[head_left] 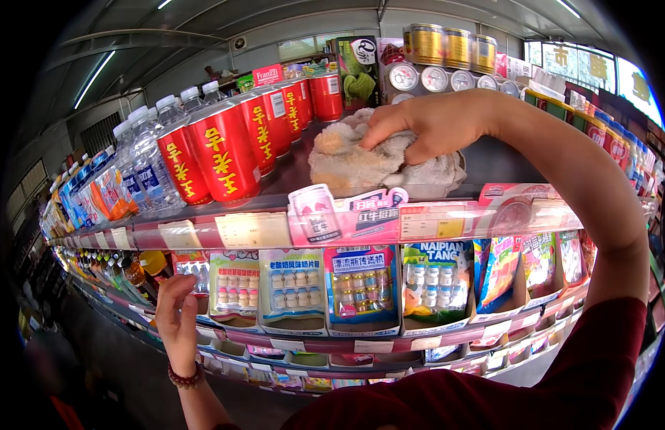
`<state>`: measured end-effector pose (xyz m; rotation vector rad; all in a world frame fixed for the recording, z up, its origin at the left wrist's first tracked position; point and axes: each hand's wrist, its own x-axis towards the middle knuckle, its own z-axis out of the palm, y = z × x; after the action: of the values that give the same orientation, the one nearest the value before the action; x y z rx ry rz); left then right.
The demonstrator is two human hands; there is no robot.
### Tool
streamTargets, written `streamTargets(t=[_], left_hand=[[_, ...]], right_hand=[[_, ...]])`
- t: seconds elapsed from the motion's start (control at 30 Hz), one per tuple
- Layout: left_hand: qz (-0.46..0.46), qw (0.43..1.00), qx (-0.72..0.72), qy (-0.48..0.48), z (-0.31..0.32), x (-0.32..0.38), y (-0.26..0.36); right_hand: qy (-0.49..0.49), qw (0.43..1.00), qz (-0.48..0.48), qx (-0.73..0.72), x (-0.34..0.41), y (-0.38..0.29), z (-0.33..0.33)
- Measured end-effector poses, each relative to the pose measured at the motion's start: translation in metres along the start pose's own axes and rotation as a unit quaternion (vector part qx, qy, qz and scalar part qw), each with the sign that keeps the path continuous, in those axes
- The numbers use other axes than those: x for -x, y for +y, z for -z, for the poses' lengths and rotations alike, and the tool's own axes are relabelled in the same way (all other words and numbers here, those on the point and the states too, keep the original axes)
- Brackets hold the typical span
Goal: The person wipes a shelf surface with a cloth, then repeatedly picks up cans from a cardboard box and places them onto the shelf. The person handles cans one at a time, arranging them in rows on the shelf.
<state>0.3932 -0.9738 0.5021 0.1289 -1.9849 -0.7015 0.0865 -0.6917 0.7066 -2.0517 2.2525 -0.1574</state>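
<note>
My right hand (437, 126) is closed on a crumpled, light, stained cloth (359, 158) that lies on the dark top shelf (502, 161). Some of its fingers are buried in the folds. Left of the cloth, red drink cans (225, 153) stand in rows. Behind it are a green box (358, 72) and silver-topped cans (434, 79), with gold cans (457, 48) stacked above. My left hand (176, 314) hangs in front of the candy shelf, fingers curled loosely and nothing in them, a beaded bracelet (186, 378) at its wrist.
Clear plastic bottles (150, 172) stand left of the red cans. Price tags and a pink promotional card (346, 215) line the shelf's front edge. Bagged sweets in open cartons (362, 293) fill the shelf below, with lower shelves beneath. More canned goods (596, 131) stand at the right.
</note>
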Motion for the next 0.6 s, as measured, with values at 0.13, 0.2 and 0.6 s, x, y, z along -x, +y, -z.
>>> streamTargets(t=[0.13,0.2,0.6], left_hand=[[0.003,0.999,0.041,-0.007,-0.01,-0.003,-0.003],[-0.006,0.999,0.052,-0.009,-0.013,-0.005,-0.005],[-0.053,0.998,0.034,-0.003,-0.029,-0.016,-0.006]], right_hand=[[-0.005,0.998,-0.059,-0.021,0.042,0.025,0.003],[0.0,0.996,-0.084,-0.02,0.066,0.036,0.005],[0.102,0.948,-0.28,0.116,0.139,0.076,-0.003]])
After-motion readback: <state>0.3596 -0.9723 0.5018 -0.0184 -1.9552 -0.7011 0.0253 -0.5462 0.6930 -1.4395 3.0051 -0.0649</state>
